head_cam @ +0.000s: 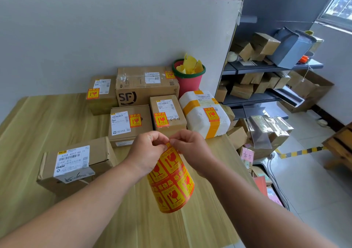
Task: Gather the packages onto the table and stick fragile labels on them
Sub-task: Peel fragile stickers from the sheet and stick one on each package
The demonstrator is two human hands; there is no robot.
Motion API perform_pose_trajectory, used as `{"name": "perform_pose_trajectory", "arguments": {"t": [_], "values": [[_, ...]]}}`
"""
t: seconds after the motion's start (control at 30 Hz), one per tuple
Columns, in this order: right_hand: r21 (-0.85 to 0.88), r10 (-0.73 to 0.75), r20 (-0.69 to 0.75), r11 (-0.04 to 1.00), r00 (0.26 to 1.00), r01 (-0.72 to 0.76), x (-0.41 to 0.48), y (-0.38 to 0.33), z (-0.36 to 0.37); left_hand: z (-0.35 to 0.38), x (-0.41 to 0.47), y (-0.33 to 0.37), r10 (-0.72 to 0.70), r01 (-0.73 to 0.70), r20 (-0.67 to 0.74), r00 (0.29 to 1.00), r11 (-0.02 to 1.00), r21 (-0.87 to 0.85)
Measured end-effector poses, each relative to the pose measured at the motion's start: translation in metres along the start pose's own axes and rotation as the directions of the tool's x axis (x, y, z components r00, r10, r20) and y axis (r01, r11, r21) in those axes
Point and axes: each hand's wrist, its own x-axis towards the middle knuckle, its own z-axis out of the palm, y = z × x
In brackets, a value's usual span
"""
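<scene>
My hands meet over the near middle of the tabletop point(34, 125). The left hand point(147, 149) and the right hand point(191, 148) each pinch the top edge of the label sheet point(172, 183), with fingers curled tight and fingertips almost touching. The sheet curls into a loose tube and hangs toward six o'clock.

At nine o'clock from the hands lies the near box point(76, 164), brown, with only a white shipping slip showing on top.

From eleven to one o'clock the stickered packages crowd together. The flat box point(131, 123) sits just beyond my left knuckles, with the narrow box point(167, 112) beside it. The white foam parcel point(204, 114), banded in orange tape, is at one o'clock. The SF box point(146, 85) stands behind them, and the small box point(102, 95) is at eleven against the white partition point(114, 28). Each of these carries a yellow-and-red fragile sticker.

This cluster stands between my hands and the red bucket point(188, 80) at twelve, which holds yellow paper scraps.

Past the tabletop's edge, from two to three o'clock, dark shelves point(266, 67) hold cartons and more cartons point(264, 131) are heaped on the floor.
</scene>
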Motion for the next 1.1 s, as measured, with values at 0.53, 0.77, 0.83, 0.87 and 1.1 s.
{"name": "perform_pose_trajectory", "arguments": {"t": [0.53, 0.77, 0.83, 0.87, 1.1], "values": [[0.452, 0.399, -0.186, 0.846, 0.898, -0.282, 0.011, 0.015, -0.011, 0.003, 0.01, -0.022, -0.229, 0.228, -0.052, 0.972, 0.973, -0.018], [0.555, 0.463, -0.314, 0.798, 0.829, -0.235, 0.013, 0.013, -0.036, -0.001, 0.029, -0.041, -0.403, 0.411, -0.224, 0.887, 0.911, -0.011], [0.517, 0.443, -0.34, 0.825, 0.829, -0.228, 0.012, 0.013, -0.038, -0.002, 0.033, -0.04, -0.399, 0.423, -0.26, 0.879, 0.905, 0.039], [0.496, 0.428, -0.349, 0.839, 0.834, -0.223, 0.011, 0.014, -0.037, -0.003, 0.032, -0.037, -0.384, 0.418, -0.262, 0.885, 0.904, 0.087], [0.381, 0.273, -0.359, 0.916, 0.892, -0.127, 0.004, 0.002, 0.001, 0.011, 0.006, -0.005, 0.244, -0.149, -0.186, 0.952, 0.897, 0.416]]}}
